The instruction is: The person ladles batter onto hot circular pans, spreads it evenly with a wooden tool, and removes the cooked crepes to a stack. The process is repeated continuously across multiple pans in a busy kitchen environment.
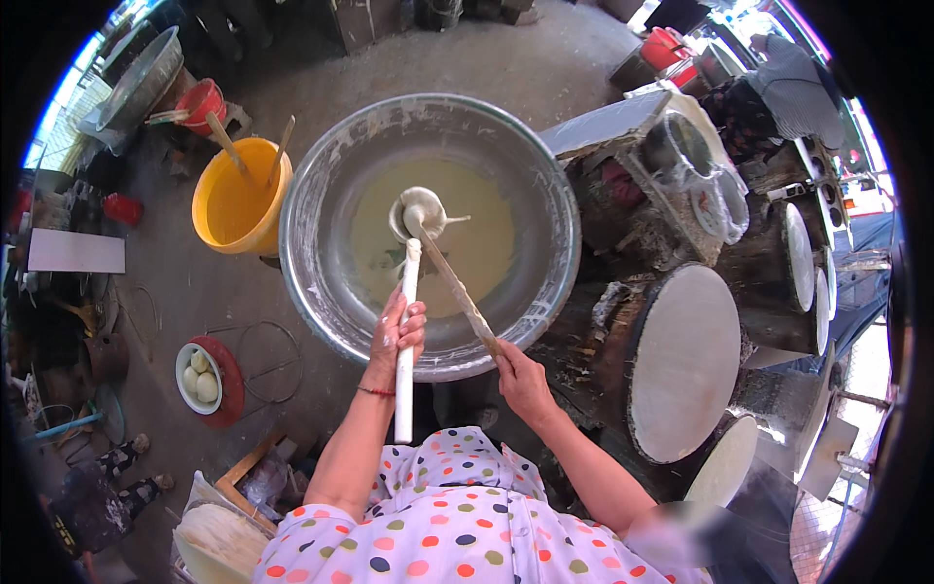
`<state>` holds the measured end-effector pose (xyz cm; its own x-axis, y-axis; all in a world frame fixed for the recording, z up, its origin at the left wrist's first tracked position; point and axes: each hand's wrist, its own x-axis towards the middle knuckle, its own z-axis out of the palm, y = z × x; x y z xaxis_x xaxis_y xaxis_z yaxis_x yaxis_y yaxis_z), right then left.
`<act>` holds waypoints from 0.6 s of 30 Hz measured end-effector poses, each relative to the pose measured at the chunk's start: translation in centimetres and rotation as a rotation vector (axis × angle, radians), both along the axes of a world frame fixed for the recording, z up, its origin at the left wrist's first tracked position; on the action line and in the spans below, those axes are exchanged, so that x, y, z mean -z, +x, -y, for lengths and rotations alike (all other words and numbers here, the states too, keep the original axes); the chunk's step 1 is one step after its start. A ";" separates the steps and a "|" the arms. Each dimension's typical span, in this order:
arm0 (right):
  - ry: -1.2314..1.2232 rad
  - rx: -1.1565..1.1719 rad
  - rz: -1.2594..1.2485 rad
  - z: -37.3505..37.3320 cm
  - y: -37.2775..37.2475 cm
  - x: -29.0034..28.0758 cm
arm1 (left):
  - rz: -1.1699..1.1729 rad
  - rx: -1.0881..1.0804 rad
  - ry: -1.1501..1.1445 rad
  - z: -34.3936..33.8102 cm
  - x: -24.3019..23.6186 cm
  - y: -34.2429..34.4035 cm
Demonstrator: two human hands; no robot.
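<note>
Both hands grip long tools at a wide metal basin

The metal basin fills the middle of the view, holding pale, creamy liquid. Take its centre as the clock's hub, with 12 at the top of the view.

Between 6 and 7 o'clock, the left hand has its fingers clamped around a white rod. The rod's top end reaches just below a pale scoop; I cannot tell whether they touch. A red band circles the left wrist.

At 5 o'clock, the right hand has its fingers clamped around the lower end of a wooden handle, which slants up toward 11 o'clock to the scoop. The scoop is near the hub, within the basin's outline; whether it touches the liquid is unclear.

Just past 9 o'clock is a yellow bucket with two wooden sticks in it. At 8, a white bowl contains pale rounded pieces. A large pale disc stands at 4.
</note>
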<state>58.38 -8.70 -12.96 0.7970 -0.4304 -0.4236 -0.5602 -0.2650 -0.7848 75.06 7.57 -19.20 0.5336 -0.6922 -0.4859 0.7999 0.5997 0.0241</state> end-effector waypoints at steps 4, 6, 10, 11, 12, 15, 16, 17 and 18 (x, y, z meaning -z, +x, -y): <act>-0.102 0.020 0.223 0.7 -1.2 -3.1 | 0.301 0.036 0.086 0.4 -8.4 -0.2; -0.173 0.016 0.458 1.3 -0.8 -4.4 | 0.501 0.057 0.144 0.7 -12.3 0.2; -0.301 0.022 0.694 2.7 1.0 -9.1 | 0.871 -0.006 0.255 1.7 -20.5 1.1; -0.338 0.028 0.727 3.1 1.2 -10.2 | 1.001 -0.070 0.240 2.1 -22.2 1.2; -0.368 0.031 0.750 3.4 1.0 -10.9 | 1.055 -0.091 0.277 2.2 -23.5 0.8; -0.568 0.056 0.775 4.6 1.1 -10.1 | 0.935 -0.081 0.269 2.2 -21.9 1.5; -0.624 0.071 0.701 5.2 0.4 -9.0 | 0.826 -0.045 0.243 2.5 -21.2 1.0; -0.679 0.086 0.627 5.7 -0.3 -8.1 | 0.693 0.015 0.197 2.8 -20.8 0.3; -0.716 0.094 0.568 6.0 -1.1 -7.1 | 0.451 0.062 0.045 3.1 -19.4 0.4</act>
